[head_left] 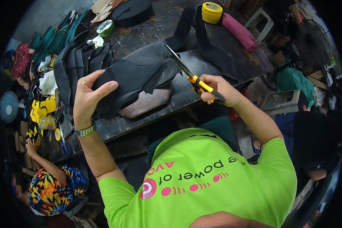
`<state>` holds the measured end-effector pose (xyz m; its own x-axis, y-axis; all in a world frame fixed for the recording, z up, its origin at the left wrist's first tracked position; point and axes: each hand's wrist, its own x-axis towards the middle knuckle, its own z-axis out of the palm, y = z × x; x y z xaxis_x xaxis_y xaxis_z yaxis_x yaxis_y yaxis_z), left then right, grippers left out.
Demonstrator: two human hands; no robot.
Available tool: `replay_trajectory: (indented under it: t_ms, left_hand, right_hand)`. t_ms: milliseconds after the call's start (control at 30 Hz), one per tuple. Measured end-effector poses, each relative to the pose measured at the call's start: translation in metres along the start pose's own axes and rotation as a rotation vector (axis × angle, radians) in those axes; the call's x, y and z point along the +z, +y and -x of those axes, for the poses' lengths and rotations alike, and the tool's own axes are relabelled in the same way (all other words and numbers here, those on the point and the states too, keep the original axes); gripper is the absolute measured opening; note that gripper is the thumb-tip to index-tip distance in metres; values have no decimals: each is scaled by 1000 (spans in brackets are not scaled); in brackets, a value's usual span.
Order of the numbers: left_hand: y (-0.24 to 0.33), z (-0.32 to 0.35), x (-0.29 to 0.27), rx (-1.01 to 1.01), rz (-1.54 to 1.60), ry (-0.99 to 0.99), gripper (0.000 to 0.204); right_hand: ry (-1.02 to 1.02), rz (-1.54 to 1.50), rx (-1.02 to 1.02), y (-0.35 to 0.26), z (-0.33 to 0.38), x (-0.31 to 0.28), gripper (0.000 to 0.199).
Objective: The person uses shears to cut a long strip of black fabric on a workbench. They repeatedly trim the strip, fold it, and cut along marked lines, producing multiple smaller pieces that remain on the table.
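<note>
Gripping scissors [195, 79] by fuzzy fabric [149, 55]

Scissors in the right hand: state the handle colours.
The handles are yellow-orange and black, seen best in the head view.

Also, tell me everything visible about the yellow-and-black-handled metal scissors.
The yellow-and-black-handled metal scissors sit in the right hand, its fingers around the handles. The long, shiny, tapering blades point forward and leftward, their tips by the dark grey, rough-textured sheet; whether they touch it is unclear.
</note>
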<state>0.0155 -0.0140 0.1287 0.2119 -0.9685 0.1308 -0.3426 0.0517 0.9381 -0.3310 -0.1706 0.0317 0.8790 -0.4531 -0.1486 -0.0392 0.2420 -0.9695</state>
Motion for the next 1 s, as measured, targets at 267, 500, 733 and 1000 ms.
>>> replay_trajectory:
  t_ms: [267, 500, 733, 1000]
  left_hand:
    - [-7, -10, 27, -27, 69, -20, 20]
    - [-16, -9, 38, 33, 20, -1, 18]
    - [-22, -9, 51, 156, -6, 56, 19]
    - [-18, 1, 60, 368, -413, 179, 29]
  right_hand:
    - [-95, -362, -17, 4, 0, 0, 42]
    - [-175, -527, -43, 15, -4, 8, 53]
    - [-120, -645, -25, 16, -5, 26, 57]
    - [-110, -622, -42, 13, -6, 31, 58]
